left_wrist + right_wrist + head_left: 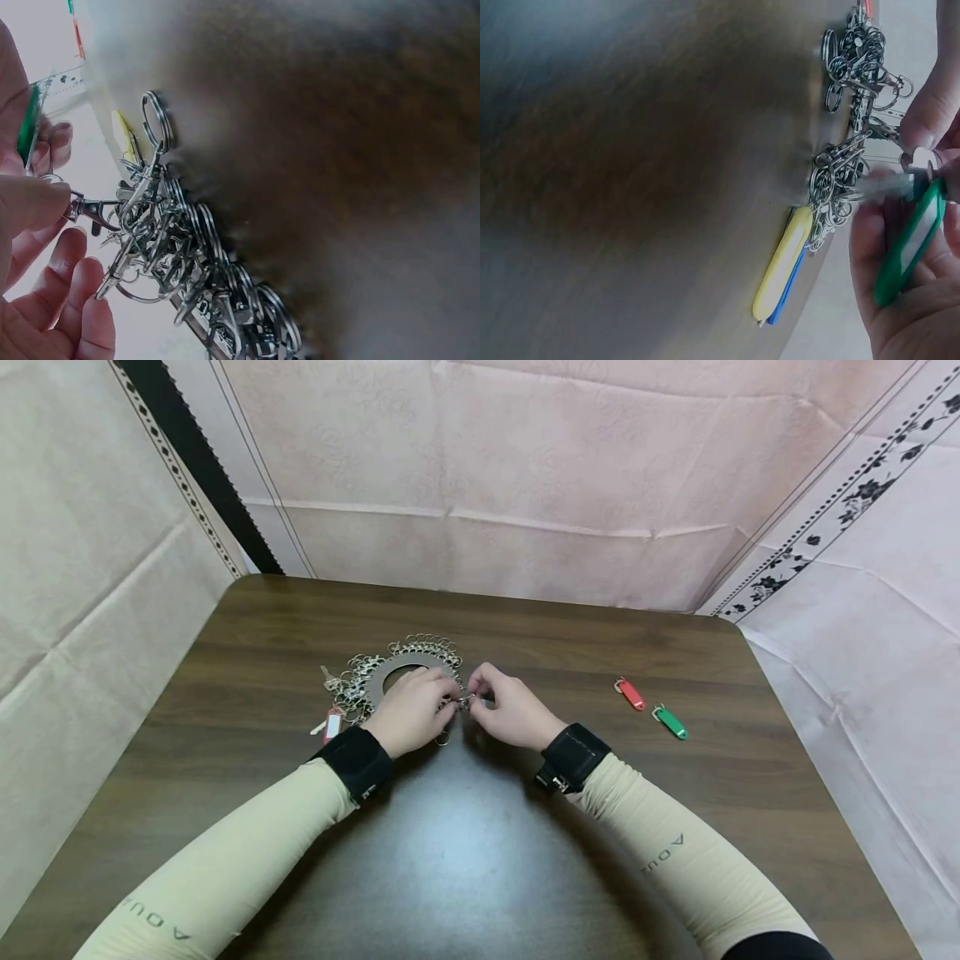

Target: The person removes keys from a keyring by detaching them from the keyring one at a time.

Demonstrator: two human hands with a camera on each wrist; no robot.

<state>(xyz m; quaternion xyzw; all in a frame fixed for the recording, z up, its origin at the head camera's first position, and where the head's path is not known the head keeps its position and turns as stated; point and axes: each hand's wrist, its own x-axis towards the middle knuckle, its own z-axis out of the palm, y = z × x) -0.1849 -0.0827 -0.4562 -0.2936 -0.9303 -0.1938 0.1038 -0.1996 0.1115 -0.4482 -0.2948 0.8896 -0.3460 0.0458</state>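
Observation:
My left hand (411, 710) is at the near right of a grey ring-shaped plate (376, 688), which carries many metal swivel clasps and split rings. Thumb and fingers of that hand pinch one swivel clasp (91, 210) at the edge of the cluster. Close on its right, my right hand (510, 706) holds a green key tag (911, 247) with a white label. A silver key (889, 185), blurred, sticks out from the right fingers beside the tag, towards the clasps. The fingertips of both hands nearly meet there.
On the wooden table (465, 860) lie a red key tag (631, 694) and a green key tag (671, 722), off to the right. A red tag (332, 725) and keys hang at the cluster's left. Yellow (783, 262) and blue (787, 285) tags show near the clasps.

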